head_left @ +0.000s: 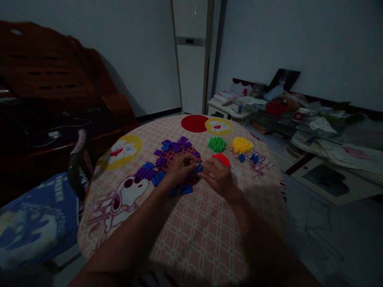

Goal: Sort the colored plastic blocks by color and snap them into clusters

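Over the round table, my left hand point(181, 169) and my right hand point(220, 177) meet with fingertips closed on a small blue plastic piece point(198, 168). Its exact shape is partly covered by the fingers. Around and left of my left hand lie several purple plastic pieces point(145, 173) and blue pieces point(185, 189). Just beyond my right hand sits a cluster of red knobbly pieces point(221, 158), partly hidden by it. Farther back are a green cluster point(217, 144) and a yellow cluster point(242, 145). Two dark blue pieces point(254, 158) rest in front of the yellow one.
A patterned cloth point(197, 231) covers the table. At the left stand a chair with a blue cushion point(36, 215) and a dark wooden bench point(54, 71). Along the right wall, a cluttered glass-topped cabinet point(269, 109) runs past the table. A tall white cabinet-like unit point(193, 71) stands behind.
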`<move>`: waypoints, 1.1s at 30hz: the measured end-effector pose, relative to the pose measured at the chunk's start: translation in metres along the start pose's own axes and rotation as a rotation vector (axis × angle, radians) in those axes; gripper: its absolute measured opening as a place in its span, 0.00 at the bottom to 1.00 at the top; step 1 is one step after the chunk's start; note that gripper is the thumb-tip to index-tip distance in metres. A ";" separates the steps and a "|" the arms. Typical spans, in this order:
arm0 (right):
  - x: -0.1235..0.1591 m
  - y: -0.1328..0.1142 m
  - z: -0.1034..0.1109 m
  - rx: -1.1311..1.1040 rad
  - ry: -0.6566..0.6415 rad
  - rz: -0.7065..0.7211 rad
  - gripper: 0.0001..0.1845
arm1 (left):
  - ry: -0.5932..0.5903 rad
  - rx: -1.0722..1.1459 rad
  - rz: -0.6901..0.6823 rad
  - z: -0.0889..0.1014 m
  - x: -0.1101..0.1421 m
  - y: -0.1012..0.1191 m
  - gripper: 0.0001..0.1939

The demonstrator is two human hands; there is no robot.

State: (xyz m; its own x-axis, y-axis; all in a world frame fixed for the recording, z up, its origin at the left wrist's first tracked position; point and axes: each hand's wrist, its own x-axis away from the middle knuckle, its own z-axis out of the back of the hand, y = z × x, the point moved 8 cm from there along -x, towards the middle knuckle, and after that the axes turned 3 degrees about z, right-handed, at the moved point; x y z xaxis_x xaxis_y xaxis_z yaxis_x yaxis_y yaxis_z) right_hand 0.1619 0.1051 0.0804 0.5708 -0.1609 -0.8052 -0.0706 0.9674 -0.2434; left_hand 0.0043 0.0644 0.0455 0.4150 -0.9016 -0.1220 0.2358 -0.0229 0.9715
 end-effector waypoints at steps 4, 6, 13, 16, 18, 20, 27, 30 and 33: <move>0.000 -0.010 -0.015 0.056 -0.101 0.059 0.11 | -0.020 0.226 0.111 -0.013 0.005 -0.010 0.19; 0.001 -0.003 -0.016 0.116 -0.145 0.025 0.07 | -0.037 0.289 0.133 -0.016 0.007 -0.012 0.20; 0.000 0.020 0.009 0.111 -0.025 -0.116 0.06 | -0.109 0.356 0.138 -0.029 0.009 -0.010 0.27; 0.008 0.052 0.049 0.120 0.201 -0.293 0.06 | -0.091 0.357 0.113 -0.027 0.009 -0.009 0.27; 0.021 0.081 0.083 0.221 0.350 -0.435 0.08 | -0.075 0.359 0.114 -0.024 0.007 -0.012 0.27; 0.039 0.109 0.115 0.358 0.457 -0.587 0.09 | -0.062 0.355 0.122 -0.021 0.006 -0.016 0.26; 0.082 0.163 0.144 0.523 0.387 -0.873 0.10 | -0.048 0.323 0.140 -0.019 0.005 -0.018 0.25; 0.080 0.164 0.132 0.562 0.285 -0.856 0.09 | -0.049 0.315 0.135 -0.018 0.006 -0.018 0.25; 0.076 0.165 0.120 0.621 0.192 -0.822 0.10 | -0.051 0.297 0.128 -0.018 0.006 -0.018 0.25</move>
State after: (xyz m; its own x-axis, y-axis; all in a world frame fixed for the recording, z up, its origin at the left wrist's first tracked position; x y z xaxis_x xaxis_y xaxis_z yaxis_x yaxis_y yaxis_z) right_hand 0.2923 0.2756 0.0441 0.1089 -0.7903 -0.6029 0.7434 0.4674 -0.4784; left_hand 0.0179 0.0673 0.0238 0.3784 -0.9256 0.0079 -0.0856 -0.0265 0.9960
